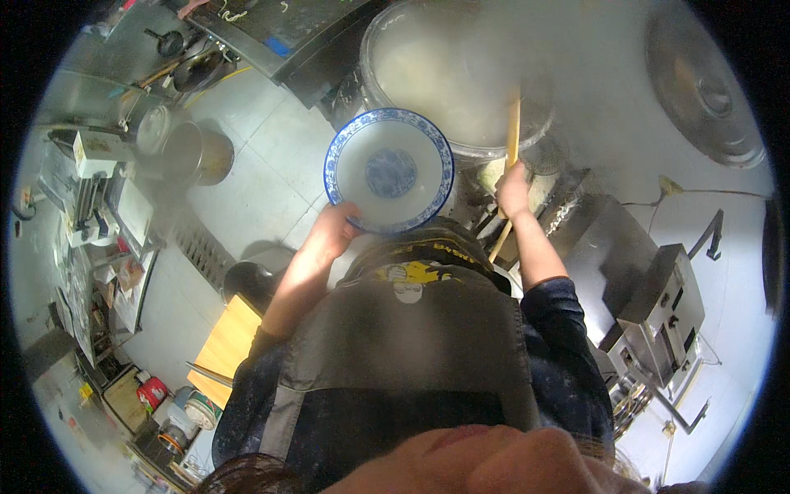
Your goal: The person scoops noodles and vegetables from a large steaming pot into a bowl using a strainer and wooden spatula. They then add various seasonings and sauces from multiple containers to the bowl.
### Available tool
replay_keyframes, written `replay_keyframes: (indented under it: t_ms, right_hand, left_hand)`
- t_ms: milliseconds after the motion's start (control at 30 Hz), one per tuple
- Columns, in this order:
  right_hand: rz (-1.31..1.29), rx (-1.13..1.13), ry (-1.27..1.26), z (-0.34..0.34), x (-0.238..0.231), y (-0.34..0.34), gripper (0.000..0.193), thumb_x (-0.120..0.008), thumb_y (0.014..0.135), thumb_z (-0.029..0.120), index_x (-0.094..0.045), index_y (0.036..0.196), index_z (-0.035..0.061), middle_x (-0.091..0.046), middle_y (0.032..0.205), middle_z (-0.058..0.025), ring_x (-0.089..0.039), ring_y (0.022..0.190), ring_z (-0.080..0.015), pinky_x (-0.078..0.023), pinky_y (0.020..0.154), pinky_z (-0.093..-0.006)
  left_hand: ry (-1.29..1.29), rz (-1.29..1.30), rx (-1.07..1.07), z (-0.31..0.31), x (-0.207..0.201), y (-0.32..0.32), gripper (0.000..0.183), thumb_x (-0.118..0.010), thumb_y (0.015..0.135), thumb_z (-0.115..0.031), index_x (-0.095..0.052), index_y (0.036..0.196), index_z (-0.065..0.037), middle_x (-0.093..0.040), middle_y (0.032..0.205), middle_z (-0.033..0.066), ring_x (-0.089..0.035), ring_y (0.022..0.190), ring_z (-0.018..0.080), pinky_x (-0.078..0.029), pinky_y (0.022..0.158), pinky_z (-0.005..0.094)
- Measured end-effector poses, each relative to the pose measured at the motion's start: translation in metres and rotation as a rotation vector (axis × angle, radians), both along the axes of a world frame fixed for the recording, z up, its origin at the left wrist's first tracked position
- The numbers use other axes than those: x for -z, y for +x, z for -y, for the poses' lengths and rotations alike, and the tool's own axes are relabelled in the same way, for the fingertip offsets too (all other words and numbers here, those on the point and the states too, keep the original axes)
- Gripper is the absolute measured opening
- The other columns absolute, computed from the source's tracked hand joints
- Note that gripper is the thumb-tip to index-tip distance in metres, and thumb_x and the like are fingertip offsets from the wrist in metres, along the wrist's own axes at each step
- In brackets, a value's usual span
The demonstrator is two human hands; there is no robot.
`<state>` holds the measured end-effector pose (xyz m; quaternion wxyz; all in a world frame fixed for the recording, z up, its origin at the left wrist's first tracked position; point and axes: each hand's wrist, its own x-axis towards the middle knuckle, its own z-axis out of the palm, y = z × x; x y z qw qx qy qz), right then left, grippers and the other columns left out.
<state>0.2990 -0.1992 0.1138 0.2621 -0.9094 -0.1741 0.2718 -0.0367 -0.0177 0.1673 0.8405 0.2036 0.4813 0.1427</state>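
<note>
Nearest the camera, the person's head [494, 465] and then a dark apron [403, 342] lie on the near side of the big steaming pot [481, 152]. Left of that pot's near rim, the left hand [327, 230] grips one edge of a blue-and-white bowl [391, 171], thumb over the rim. Held only there, the bowl could tip or slip if the edge is wet; whether it holds clear liquid, I cannot tell. At the pot's right side, the right hand [513, 193] has its fingers closed around a wooden stick [514, 136]. Its far end is lost in steam, so it might knock the rim unseen, and hot splashes or vapour could scald that bare forearm.

Counted left to right: one metal stockpot [197, 155] well left of the pot, one bowl, one steaming pot, one stick, one round lid [704, 86] to the pot's right.
</note>
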Motion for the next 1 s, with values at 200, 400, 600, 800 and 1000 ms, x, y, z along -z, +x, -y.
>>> replay_keyframes:
  t_ms: [200,400,600,800,1000]
  right_hand:
    - [0.114,0.012,-0.117,0.036,0.011,-0.013,0.035,-0.031,0.096,0.017,-0.032,0.128,0.0030,-0.061,0.100,-0.0329,-0.060,0.096,-0.0477,-0.046,0.085,-0.0523]
    - [0.082,0.018,-0.141,0.030,-0.022,-0.020,0.037,-0.038,0.092,0.004,-0.030,0.128,0.0043,-0.063,0.091,-0.0282,-0.064,0.084,-0.0424,-0.049,0.077,-0.0489]
    - [0.135,-0.005,-0.161,0.028,-0.027,-0.024,0.036,-0.038,0.092,0.005,-0.030,0.128,0.0045,-0.063,0.092,-0.0270,-0.064,0.082,-0.0407,-0.050,0.076,-0.0482]
    - [0.239,-0.081,-0.250,0.035,0.004,-0.016,0.038,-0.034,0.092,0.006,-0.031,0.129,0.0028,-0.062,0.099,-0.0328,-0.062,0.094,-0.0480,-0.048,0.082,-0.0527]
    - [0.203,-0.048,-0.211,0.035,-0.003,-0.020,0.035,-0.031,0.094,0.010,-0.032,0.128,0.0034,-0.063,0.102,-0.0329,-0.061,0.098,-0.0480,-0.048,0.086,-0.0526]
  left_hand:
    - [0.018,-0.026,0.086,-0.004,-0.011,-0.004,0.032,-0.047,0.079,0.002,-0.048,0.110,0.011,-0.060,0.097,0.0187,-0.064,0.075,0.0290,-0.058,0.067,0.0377]
    - [0.011,0.009,0.054,0.000,-0.010,-0.007,0.038,-0.050,0.080,-0.002,-0.049,0.116,0.010,-0.061,0.104,0.0198,-0.066,0.085,0.0309,-0.058,0.075,0.0417]
    - [0.014,0.033,0.093,0.000,-0.010,-0.012,0.040,-0.050,0.080,-0.002,-0.047,0.119,0.011,-0.061,0.110,0.0212,-0.065,0.095,0.0332,-0.057,0.085,0.0466]
    - [-0.009,0.030,0.088,0.000,-0.003,-0.004,0.040,-0.047,0.080,0.000,-0.044,0.119,0.010,-0.060,0.108,0.0203,-0.065,0.094,0.0324,-0.057,0.084,0.0488]
    - [-0.002,-0.050,0.104,-0.003,-0.010,-0.005,0.034,-0.050,0.082,-0.001,-0.050,0.114,0.009,-0.058,0.110,0.0208,-0.060,0.098,0.0347,-0.052,0.086,0.0501]
